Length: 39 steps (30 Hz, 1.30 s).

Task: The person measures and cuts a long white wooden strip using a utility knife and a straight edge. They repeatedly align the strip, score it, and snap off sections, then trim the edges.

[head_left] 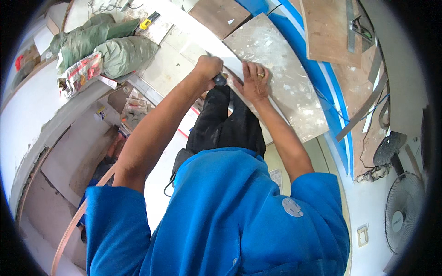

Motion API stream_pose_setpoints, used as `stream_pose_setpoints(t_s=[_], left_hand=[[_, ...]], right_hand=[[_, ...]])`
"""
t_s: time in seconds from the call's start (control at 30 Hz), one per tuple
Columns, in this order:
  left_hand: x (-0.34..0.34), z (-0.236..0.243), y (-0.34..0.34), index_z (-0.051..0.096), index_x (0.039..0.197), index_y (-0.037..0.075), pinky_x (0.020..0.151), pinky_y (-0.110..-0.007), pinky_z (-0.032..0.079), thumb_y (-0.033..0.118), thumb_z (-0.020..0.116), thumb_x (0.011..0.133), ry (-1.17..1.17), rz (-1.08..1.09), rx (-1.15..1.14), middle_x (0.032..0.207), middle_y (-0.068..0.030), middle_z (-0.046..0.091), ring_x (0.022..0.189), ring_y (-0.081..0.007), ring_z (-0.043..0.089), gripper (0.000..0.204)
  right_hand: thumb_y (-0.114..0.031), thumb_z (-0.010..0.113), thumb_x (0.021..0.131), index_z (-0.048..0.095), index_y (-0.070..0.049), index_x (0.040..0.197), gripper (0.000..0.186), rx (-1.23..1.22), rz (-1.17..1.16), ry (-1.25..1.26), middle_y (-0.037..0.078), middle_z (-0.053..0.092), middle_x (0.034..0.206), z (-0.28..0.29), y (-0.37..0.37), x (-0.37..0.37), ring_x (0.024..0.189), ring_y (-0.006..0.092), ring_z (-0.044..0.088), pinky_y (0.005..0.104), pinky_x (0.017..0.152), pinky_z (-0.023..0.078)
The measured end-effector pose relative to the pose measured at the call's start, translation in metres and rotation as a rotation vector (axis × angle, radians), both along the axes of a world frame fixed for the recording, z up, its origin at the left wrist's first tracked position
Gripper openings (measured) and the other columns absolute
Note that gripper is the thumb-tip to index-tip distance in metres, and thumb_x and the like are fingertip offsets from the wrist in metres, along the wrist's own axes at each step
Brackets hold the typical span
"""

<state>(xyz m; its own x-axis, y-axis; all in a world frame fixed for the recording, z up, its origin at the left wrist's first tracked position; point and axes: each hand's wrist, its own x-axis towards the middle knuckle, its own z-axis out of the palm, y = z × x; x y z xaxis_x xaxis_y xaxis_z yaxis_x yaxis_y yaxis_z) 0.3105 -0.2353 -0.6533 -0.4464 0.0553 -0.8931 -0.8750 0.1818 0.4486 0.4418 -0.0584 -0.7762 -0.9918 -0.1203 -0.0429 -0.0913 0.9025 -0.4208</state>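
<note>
Gripping the dark-handled tool (220, 79), the left hand (209, 69) is curled firmly round it, no daylight in that fist; its working end is hidden, so I can't tell whether there's a blade down there. Over on the other side, the right hand (254, 83) lies spread, gripping nothing that shows, fingers resting near the edge of the speckled board (297, 99) beside the white strip (231, 63); and look how near the thumb sits to the tool — that's the danger spot! One slip of the fist, from too hard a push, could run the tool into that thumb; the dark trousers (221, 124) are close below, so a skid toward the body might catch a leg; and if the flat palm presses too lightly, the board could creep — spoiling the line.
</note>
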Motion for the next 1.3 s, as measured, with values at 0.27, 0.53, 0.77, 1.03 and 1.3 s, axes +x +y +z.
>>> stream_pose_setpoints(t_s=[0.27,0.53,0.77,1.03,1.3], left_hand=[[-0.027,0.026,-0.064,0.059,0.081,0.000,0.045,-0.035,0.046,0.004,0.054,0.088,-0.063,0.122,-0.040,0.070,-0.0091,0.056,0.058,-0.0193,0.059,0.009],[-0.014,0.001,0.008,0.059,0.080,0.002,0.048,-0.037,0.051,0.008,0.062,0.088,0.016,-0.228,-0.033,0.071,-0.0081,0.059,0.057,-0.0206,0.060,0.011],[-0.043,0.015,-0.052,0.054,0.082,0.000,0.041,-0.033,0.043,-0.001,0.057,0.083,-0.153,0.202,0.231,0.072,-0.0131,0.056,0.056,-0.0215,0.058,0.003],[-0.103,-0.021,-0.098,0.056,0.080,0.001,0.044,-0.036,0.045,0.002,0.060,0.081,0.043,0.478,-0.028,0.069,-0.0109,0.057,0.053,-0.0209,0.058,0.005],[-0.054,0.031,-0.099,0.056,0.081,0.002,0.042,-0.031,0.045,0.003,0.059,0.084,0.012,0.299,0.040,0.073,-0.0092,0.057,0.055,-0.0175,0.058,0.005]], right_hand=[[-0.049,0.070,0.086,0.044,-0.005,0.141,0.075,-0.105,0.002,-0.058,0.012,0.050,0.123,-0.003,-0.035,-0.057,0.115,0.0296,0.050,0.0521,0.100,0.031],[-0.049,0.069,0.086,0.041,-0.005,0.146,0.079,-0.001,-0.012,-0.067,0.010,0.050,0.128,-0.010,-0.038,-0.063,0.121,0.0267,0.049,0.0520,0.105,0.032],[-0.051,0.070,0.084,0.047,-0.006,0.143,0.079,-0.064,-0.036,-0.145,0.014,0.056,0.129,-0.007,-0.045,-0.061,0.123,0.0330,0.052,0.0554,0.107,0.031],[-0.036,0.082,0.076,0.051,-0.002,0.138,0.078,-0.142,-0.078,-0.140,0.018,0.053,0.124,0.019,0.005,0.032,0.121,0.0381,0.049,0.0532,0.106,0.034],[-0.035,0.084,0.072,0.047,-0.006,0.140,0.083,0.004,-0.097,-0.332,0.017,0.050,0.129,0.021,0.088,0.162,0.126,0.0386,0.046,0.0549,0.105,0.031]])
